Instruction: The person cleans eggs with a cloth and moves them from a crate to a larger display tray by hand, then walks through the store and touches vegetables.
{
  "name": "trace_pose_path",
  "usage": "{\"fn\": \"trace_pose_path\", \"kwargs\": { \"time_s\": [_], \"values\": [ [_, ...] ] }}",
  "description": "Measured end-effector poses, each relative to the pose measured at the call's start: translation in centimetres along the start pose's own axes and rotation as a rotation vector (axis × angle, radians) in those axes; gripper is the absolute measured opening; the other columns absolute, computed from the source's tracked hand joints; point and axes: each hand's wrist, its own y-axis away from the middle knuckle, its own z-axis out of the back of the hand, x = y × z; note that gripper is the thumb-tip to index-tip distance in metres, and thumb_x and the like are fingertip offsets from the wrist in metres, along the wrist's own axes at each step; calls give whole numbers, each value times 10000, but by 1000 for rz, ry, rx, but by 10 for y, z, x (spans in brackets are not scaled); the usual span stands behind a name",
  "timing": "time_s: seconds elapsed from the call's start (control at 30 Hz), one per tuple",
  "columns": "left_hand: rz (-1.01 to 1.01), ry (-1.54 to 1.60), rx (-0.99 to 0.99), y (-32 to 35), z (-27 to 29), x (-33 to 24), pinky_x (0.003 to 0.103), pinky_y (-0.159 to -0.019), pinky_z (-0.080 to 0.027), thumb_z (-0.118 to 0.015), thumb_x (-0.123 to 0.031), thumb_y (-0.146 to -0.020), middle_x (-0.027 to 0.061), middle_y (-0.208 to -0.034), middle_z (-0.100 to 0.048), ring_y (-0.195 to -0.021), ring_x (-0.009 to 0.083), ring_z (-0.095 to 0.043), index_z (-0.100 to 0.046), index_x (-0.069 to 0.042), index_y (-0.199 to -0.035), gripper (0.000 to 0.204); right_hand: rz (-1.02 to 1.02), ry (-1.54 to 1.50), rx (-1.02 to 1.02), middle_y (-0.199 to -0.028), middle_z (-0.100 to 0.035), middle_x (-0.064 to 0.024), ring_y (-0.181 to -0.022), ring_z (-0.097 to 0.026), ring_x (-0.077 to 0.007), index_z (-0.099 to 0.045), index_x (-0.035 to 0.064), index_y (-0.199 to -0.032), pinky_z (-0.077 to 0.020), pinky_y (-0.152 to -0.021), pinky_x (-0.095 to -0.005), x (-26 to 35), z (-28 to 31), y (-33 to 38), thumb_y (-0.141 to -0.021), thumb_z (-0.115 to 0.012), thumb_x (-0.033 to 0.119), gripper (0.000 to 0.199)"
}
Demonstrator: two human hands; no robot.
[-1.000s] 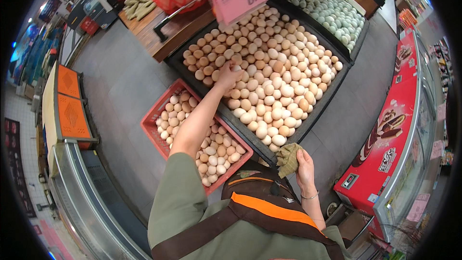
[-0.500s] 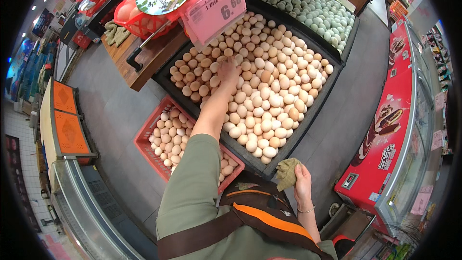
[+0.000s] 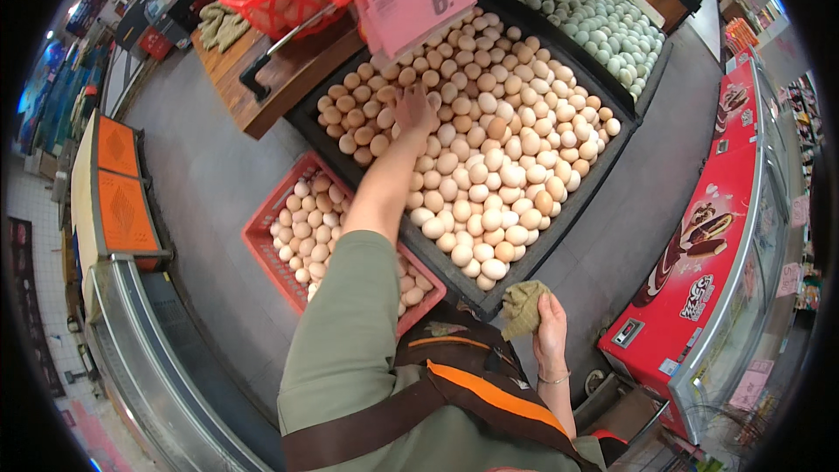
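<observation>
Lying beneath the left hand (image 3: 415,111), its grip unclear, eggs (image 3: 478,173), right hand (image 3: 551,332) clamped on cloth (image 3: 523,308)

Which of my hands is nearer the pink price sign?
Left. The left hand is among brown eggs, short of the pink price sign; the right hand, holding an olive cloth, is farther back outside the black bin.

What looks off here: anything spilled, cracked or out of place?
Nothing spilled or cracked that I can see: the brown eggs sit inside the black bin and red crate. One mild oddity: a crumpled fabric bundle on the wooden counter looks left lying around.
</observation>
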Motion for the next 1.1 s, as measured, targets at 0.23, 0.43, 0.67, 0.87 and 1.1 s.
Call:
{"fn": "trace_pose_path", "kwargs": {
  "time_s": [0.23, 0.43, 0.67, 0.87, 1.1],
  "values": [
    [-76, 314, -449, 65, 119, 121, 448, -706, -493, -556, -221, -943, 205, -826, -653, -798, 389, -632, -665, -22, -970, 228, -214, -435, 389, -1345, -517, -177, -1236, -508, -323, -451, -10, -1339, -397, -1061, -466, 39, -5, -6, -1029, -302, 467, 588],
    [423, 90, -115, 184, 207, 242, 470, -789, -493, -463, -342, -937, 219, -926, -671, -899, 408, -639, -688, -37, -888, 382, -404, -621, 762, -1333, -512, -218, -1086, -592, -420, -396, 18, -1398, -546, -815, -561, 35, -36, -13, -987, -326, 337, 525],
    [151, 50, 291, 281, 172, 274, 414, -904, -503, -688, -260, -797, 147, -1126, -626, -1080, 294, -598, -688, -109, -1054, 298, -722, -527, 474, -1359, -505, -210, -1169, -562, -356, -418, -11, -1381, -454, -1019, -464, 4, -76, 13, -1021, -307, 313, 497],
    [112, -396, 281, 278, 135, 261, 396, -909, -462, -674, -166, -740, 172, -1164, -559, -1061, 319, -527, -691, -67, -1006, 285, -851, -554, 568, -1386, -488, -185, -1253, -504, -326, -408, -7, -1394, -419, -1054, -469, -6, -86, 19, -1032, -308, 310, 491],
    [43, -265, 54, 290, 133, 270, 413, -901, -493, -764, -219, -670, 145, -1087, -592, -1092, 311, -533, -671, -25, -983, 380, -786, -531, 607, -1382, -490, -177, -1227, -531, -319, -388, 1, -1403, -455, -1034, -455, -25, -98, -2, -1021, -410, 268, 466]
  ]
}}
